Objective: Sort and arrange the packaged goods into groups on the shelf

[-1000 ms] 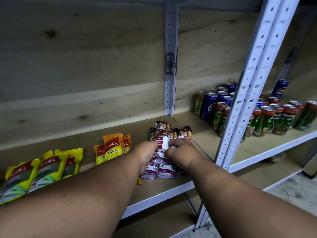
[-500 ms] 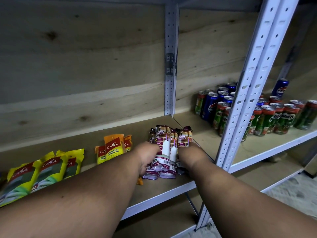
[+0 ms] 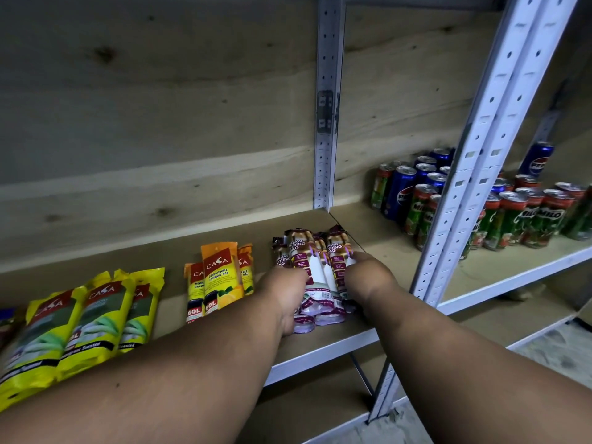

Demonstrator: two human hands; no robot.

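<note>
Wooden shelf (image 3: 224,232), frame centre: both hands, left hand (image 3: 283,294) and right hand (image 3: 368,277), now clamp the squared-up purple packs (image 3: 315,267); group nearly done.

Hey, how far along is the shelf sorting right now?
Mostly done, by the look of it. The yellow packs lie together at the left, and the orange packs form their own group beside them. In hand: the left hand and right hand press the purple drawstring-bag packs together from both sides. Left: squaring that last group. The cans stand on the neighbouring shelf.
</note>
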